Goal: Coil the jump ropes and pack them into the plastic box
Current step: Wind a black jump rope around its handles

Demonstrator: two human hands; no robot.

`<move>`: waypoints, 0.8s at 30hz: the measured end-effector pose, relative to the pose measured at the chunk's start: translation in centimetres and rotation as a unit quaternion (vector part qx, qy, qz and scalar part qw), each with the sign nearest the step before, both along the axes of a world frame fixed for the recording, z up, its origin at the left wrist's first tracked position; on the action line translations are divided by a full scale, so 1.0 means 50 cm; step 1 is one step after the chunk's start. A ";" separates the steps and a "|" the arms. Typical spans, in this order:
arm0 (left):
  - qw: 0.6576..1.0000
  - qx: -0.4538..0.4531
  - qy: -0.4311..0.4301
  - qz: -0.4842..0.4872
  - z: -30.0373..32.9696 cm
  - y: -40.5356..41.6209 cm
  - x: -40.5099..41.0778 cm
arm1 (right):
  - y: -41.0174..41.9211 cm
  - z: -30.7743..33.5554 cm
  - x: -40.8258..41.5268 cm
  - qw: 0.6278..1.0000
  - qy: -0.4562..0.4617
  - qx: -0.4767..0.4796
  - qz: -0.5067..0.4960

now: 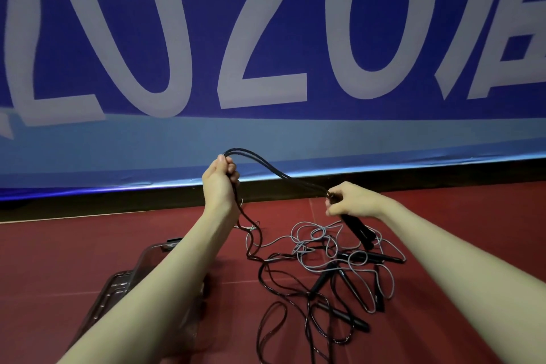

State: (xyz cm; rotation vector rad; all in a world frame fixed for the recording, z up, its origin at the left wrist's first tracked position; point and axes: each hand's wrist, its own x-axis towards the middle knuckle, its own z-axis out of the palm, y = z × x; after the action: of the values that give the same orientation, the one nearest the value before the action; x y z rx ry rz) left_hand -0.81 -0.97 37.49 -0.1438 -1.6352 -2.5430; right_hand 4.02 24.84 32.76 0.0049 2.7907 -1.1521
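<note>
My left hand [221,179] is raised and grips several folded strands of a black jump rope [266,167]. The strands arc over to my right hand [351,199], which holds the rope's two black handles [359,230] pointing down. The rest of this rope hangs from my left hand to the floor. A tangle of grey rope [320,238] and more black rope [274,319] with several black handles [339,315] lies on the floor below. The clear plastic box [153,254] stands at lower left, mostly hidden behind my left forearm.
The floor [88,245] is dark red. A blue banner [266,38] with large white letters fills the wall ahead, with a black strip along its base. A clear lid or tray [115,284] lies beside the box at the left.
</note>
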 end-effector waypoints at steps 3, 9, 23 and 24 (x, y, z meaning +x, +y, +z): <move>0.999 0.032 -0.024 0.021 0.008 -0.015 -0.014 | 0.009 -0.003 0.008 1.000 -0.027 0.016 0.004; 0.996 0.036 -0.083 -0.001 -0.011 -0.060 -0.046 | 0.048 -0.001 0.034 0.989 -0.056 -0.110 -0.084; 0.966 -0.248 0.053 0.058 0.094 -0.069 -0.039 | -0.096 0.190 0.038 0.939 0.150 -0.295 -0.097; 0.967 -0.236 0.064 0.068 0.116 -0.064 -0.035 | -0.108 0.209 0.044 0.936 0.166 -0.298 -0.091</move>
State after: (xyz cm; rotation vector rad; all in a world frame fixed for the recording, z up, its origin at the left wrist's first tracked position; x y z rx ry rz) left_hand -2.58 -4.18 43.30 -0.2205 -2.0826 -1.9599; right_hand 6.21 19.44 43.20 0.0155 2.6081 -2.1856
